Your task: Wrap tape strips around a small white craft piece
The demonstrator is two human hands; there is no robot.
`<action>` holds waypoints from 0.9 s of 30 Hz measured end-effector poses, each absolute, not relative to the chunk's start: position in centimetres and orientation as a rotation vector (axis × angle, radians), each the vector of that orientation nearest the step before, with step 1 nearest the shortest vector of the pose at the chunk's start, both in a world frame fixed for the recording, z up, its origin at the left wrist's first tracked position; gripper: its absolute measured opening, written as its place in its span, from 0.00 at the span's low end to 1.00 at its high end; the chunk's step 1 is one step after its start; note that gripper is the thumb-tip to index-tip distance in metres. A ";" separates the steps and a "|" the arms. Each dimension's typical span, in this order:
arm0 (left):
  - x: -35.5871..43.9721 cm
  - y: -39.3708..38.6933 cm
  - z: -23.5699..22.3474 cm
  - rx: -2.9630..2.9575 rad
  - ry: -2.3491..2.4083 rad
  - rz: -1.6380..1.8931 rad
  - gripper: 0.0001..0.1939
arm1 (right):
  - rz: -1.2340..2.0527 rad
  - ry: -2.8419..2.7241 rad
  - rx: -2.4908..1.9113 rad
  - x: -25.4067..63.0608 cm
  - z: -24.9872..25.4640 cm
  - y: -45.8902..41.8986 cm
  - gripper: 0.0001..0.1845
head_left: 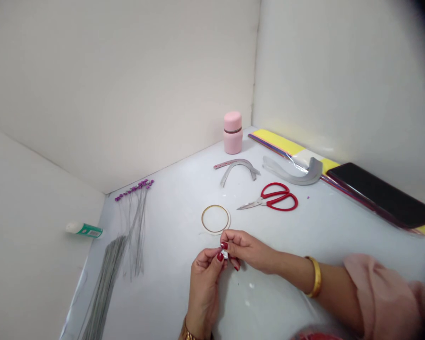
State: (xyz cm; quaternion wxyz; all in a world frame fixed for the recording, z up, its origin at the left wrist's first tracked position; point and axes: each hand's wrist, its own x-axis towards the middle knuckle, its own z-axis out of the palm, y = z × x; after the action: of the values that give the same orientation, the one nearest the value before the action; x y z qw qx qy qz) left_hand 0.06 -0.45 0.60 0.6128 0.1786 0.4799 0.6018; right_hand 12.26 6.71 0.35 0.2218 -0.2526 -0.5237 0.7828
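Note:
My left hand (205,276) and my right hand (255,250) meet over the table, fingertips almost touching. Between them shows a small shiny whitish piece (225,254), pinched by the thumb and finger of the left hand. The right hand's thumb and forefinger are also pressed together at its upper edge; fingers hide most of it, so its kind is unclear. Just beyond the fingertips lies a thin roll of white tape (229,221) with a yellowish inner ring. Red-handled scissors (278,197) lie a little farther off, blades pointing left.
At left are purple-tipped wire stems (138,222), a bundle of grey wires (104,288) and a green-and-white tube (89,230). Farther back stand a pink flask (233,133) and curved strips (239,163). A black phone (378,193) rests on packaged coloured sheets (272,139) along the right wall.

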 end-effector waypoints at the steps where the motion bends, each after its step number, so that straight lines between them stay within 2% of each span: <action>1: 0.1 -0.5 0.7 0.425 1.107 1.399 0.01 | 2.159 -1.443 -0.704 12.2 0.4 6.7 0.18; 15: 0.4 -0.4 0.9 0.318 0.974 1.415 0.03 | 2.178 -1.358 -0.760 11.8 0.2 6.6 0.19; 27: 0.9 -0.1 1.3 0.300 0.989 1.411 0.03 | 2.068 -1.387 -0.795 11.9 0.5 6.2 0.17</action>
State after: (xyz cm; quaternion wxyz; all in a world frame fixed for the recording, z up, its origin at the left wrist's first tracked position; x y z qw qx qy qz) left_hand 0.93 -0.12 1.26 0.6413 0.1314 0.4338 0.6190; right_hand 11.93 6.20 0.47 0.2608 -0.2936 -0.5123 0.7637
